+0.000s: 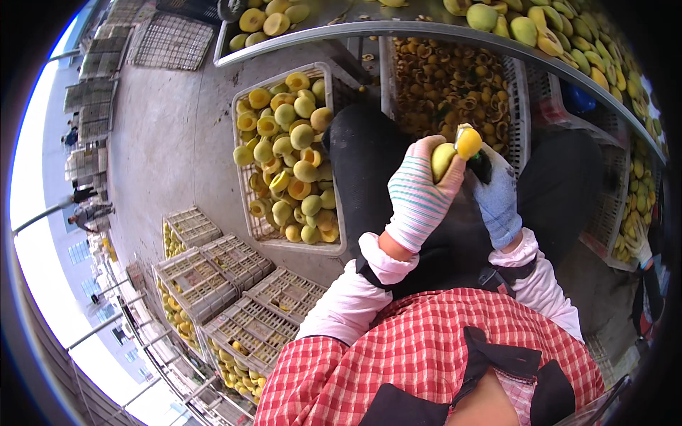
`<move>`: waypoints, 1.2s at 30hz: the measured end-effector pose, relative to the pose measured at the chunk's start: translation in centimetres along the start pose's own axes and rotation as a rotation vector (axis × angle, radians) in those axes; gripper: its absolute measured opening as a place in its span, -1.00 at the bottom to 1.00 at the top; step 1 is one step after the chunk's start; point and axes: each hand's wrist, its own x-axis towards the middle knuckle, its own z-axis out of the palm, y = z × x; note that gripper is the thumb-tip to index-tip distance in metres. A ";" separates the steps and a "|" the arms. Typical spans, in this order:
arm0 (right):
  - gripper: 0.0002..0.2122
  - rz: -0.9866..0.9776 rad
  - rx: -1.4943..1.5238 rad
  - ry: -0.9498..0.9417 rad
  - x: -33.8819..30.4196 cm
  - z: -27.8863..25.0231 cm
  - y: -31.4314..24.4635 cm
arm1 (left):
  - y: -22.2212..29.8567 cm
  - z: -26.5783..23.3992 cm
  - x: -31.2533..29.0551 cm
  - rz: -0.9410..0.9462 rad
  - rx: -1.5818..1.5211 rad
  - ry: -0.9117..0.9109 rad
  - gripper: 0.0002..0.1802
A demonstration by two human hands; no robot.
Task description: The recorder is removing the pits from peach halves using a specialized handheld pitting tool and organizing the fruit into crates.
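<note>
Fruit (442,160), green-yellow and rounded, sits in the left hand (419,193), above the lap and between the knees. That hand wears a pale glove with green stripes, its fingers and thumb closed around the flesh. At 3 o'clock from it, the right hand (497,195), in a bluish glove, is curled about a dark-handled tool (481,169); the tool's working end is mostly hidden. Near the meeting point of the two hands, at 1 o'clock, is a bright yellow piece (468,143) with a pale, shiny edge.

Dark trousers (366,153) cover both knees, pink sleeves (346,302) the forearms, and a red checked shirt (419,330) lies at 6 o'clock. At 12 o'clock stands a crate (521,106) of brown-orange scraps. At 9 o'clock, on the concrete floor (160,153), a pale crate (291,246) is heaped with fruit halves (283,145), many hollowed. Past the metal rim of the tabletop (383,27), more fruit (547,32) is piled at 1 o'clock. Stacked crates (252,330) stand at 8 o'clock. A co-worker's gloved hand (639,245) touches fruit at 4 o'clock, and distant people (92,213) are at 9 o'clock.
</note>
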 end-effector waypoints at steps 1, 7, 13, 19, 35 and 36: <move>-0.76 -0.024 -0.073 0.021 -0.2 0.4 -0.1 | 0.0 -0.2 -0.1 0.077 0.045 0.043 -0.63; -0.83 0.011 0.165 0.065 -0.7 2.9 -1.8 | -1.6 -2.1 -1.4 -0.429 -0.536 0.088 -0.69; -0.83 0.797 0.748 -0.051 0.6 0.0 -2.2 | -10.9 -14.4 -1.1 -0.318 -0.381 0.881 -0.55; -0.59 0.582 1.425 -0.422 -1.0 -2.9 -0.4 | -21.7 -24.6 -3.3 -0.663 0.594 0.447 -0.36; -0.61 0.848 1.337 -0.302 0.2 -2.6 3.0 | 1.7 9.2 29.9 0.077 1.032 -0.346 -0.30; -0.62 0.858 1.321 -0.242 0.5 -2.9 3.6 | 0.6 10.1 30.2 0.096 0.926 -0.311 -0.33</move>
